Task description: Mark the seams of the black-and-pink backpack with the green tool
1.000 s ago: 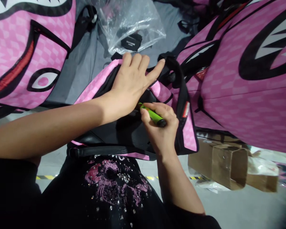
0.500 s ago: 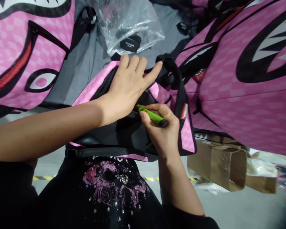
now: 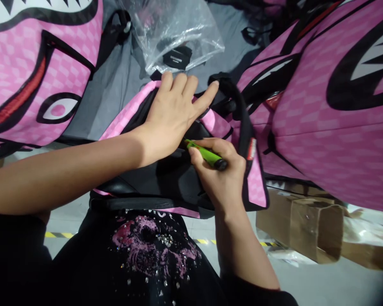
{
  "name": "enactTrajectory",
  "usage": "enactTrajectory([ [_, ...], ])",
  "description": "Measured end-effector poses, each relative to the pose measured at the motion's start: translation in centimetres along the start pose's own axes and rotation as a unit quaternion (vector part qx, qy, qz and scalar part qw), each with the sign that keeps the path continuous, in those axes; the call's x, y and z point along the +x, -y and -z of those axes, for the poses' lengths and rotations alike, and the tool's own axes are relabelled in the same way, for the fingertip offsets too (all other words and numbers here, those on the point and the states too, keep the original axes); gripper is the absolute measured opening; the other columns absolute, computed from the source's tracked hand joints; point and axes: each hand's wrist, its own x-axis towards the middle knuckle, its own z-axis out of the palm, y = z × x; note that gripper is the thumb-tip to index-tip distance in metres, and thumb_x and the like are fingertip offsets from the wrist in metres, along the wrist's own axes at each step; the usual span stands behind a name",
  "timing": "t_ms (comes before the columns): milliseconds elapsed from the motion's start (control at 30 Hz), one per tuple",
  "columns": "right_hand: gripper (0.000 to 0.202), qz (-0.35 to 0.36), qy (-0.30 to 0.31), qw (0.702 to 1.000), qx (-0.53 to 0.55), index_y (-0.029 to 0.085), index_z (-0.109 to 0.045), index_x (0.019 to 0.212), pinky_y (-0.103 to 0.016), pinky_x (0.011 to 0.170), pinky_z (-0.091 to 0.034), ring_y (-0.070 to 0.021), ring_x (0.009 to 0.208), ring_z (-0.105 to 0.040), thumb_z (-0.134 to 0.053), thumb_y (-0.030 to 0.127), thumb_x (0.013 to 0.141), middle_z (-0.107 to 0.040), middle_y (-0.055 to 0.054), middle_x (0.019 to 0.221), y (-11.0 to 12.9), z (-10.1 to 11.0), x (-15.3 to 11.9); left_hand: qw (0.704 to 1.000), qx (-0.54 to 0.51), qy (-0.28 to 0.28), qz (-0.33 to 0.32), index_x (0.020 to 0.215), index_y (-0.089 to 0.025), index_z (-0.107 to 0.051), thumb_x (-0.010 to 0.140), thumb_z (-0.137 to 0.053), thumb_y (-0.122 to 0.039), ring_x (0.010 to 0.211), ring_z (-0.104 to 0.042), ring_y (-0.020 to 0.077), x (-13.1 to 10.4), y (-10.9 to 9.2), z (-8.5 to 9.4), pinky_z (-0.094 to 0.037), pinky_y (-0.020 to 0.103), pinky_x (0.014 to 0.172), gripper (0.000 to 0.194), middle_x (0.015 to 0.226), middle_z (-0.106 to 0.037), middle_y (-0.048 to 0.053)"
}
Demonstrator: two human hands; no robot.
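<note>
A black and pink backpack (image 3: 166, 174) lies in front of me against my body, its black side facing up. My left hand (image 3: 174, 112) rests back-up across it, fingers bent over the far edge and index finger stretched to the right; the thumb is hidden. In my right hand (image 3: 221, 170) is a green marker pen (image 3: 209, 155) with a black end, pinched between thumb and fingers. The pen slants toward the left hand, and its tip is hidden near that hand's lower edge. A black strap (image 3: 242, 114) loops up beside my right hand.
Pink patterned bags stand at the left (image 3: 64, 55) and right (image 3: 306, 114). Beyond the backpack, a clear plastic bag (image 3: 178, 34) with a black label lies on grey cloth (image 3: 105, 97). Cardboard boxes (image 3: 301, 225) sit on the floor at lower right.
The view has shifted slightly, so the surroundings sit a little farther right. My right hand and the pen have moved slightly right; my left hand keeps its place on the backpack.
</note>
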Motion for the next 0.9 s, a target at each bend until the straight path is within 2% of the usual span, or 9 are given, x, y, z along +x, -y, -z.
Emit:
enactTrajectory([
  [67,0.008,0.002,-0.008,1.0,-0.019,0.022,-0.071,0.088,-0.041,0.087,-0.053,-0.0229,0.092,-0.066,-0.069,0.028,0.083,-0.072,-0.005,0.093,-0.06,0.13,0.06,0.999,0.043,0.002,-0.007,0.158,-0.017,-0.023,0.084,-0.052,-0.015,0.12,-0.042,0.0374,-0.04,-0.07,0.06,-0.032,0.053,0.102,0.08,0.135,-0.048,0.02],
  [167,0.01,-0.006,0.019,1.0,-0.001,0.022,-0.071,0.089,-0.04,0.086,-0.054,-0.0225,0.09,-0.067,-0.069,0.03,0.083,-0.072,-0.005,0.094,-0.21,0.27,0.09,0.998,0.058,0.007,-0.002,0.158,-0.016,-0.022,0.084,-0.052,-0.015,0.122,-0.044,0.0374,-0.02,-0.18,0.07,-0.032,0.052,0.103,0.079,0.133,-0.048,0.02],
  [300,0.01,-0.015,0.01,1.0,-0.002,0.022,-0.071,0.089,-0.04,0.084,-0.055,-0.0223,0.087,-0.067,-0.069,0.03,0.083,-0.073,-0.004,0.091,-0.38,0.32,0.08,1.0,-0.007,0.01,0.016,0.157,-0.021,-0.023,0.087,-0.056,-0.031,0.127,-0.041,0.0389,0.15,-0.29,-0.14,-0.025,0.056,0.107,0.078,0.135,-0.045,0.017],
  [400,0.01,-0.009,0.026,1.0,0.013,0.022,-0.071,0.09,-0.038,0.082,-0.055,-0.0217,0.085,-0.068,-0.069,0.03,0.084,-0.073,-0.004,0.091,-0.36,0.37,0.16,0.999,-0.028,0.009,0.021,0.156,-0.021,-0.024,0.087,-0.055,-0.039,0.128,-0.04,0.0393,0.22,-0.3,-0.29,-0.024,0.057,0.108,0.078,0.135,-0.045,0.017],
  [533,0.01,0.015,0.018,1.0,-0.008,0.022,-0.072,0.09,-0.038,0.083,-0.054,-0.0219,0.086,-0.068,-0.069,0.028,0.083,-0.073,-0.004,0.091,-0.25,0.57,0.33,0.999,-0.031,0.002,0.015,0.156,-0.021,-0.025,0.086,-0.054,-0.04,0.129,-0.04,0.0391,0.19,-0.22,-0.41,-0.024,0.058,0.109,0.078,0.134,-0.046,0.016],
  [633,0.01,0.004,0.039,0.999,0.001,0.023,-0.072,0.091,-0.037,0.082,-0.055,-0.0219,0.086,-0.068,-0.068,0.029,0.084,-0.074,-0.003,0.09,-0.3,0.74,0.37,0.999,-0.033,-0.002,0.016,0.154,-0.022,-0.028,0.085,-0.055,-0.04,0.129,-0.04,0.0393,0.2,-0.16,-0.5,-0.024,0.058,0.109,0.077,0.133,-0.047,0.015],
  [900,0.01,0.005,0.035,0.999,0.016,0.021,-0.072,0.091,-0.036,0.082,-0.054,-0.021,0.085,-0.068,-0.07,0.027,0.083,-0.073,-0.003,0.089,-0.13,0.83,0.36,1.0,-0.009,-0.01,0.017,0.153,-0.023,-0.028,0.083,-0.058,-0.041,0.127,-0.041,0.0398,0.01,-0.36,-0.53,-0.025,0.058,0.11,0.079,0.131,-0.048,0.014],
])
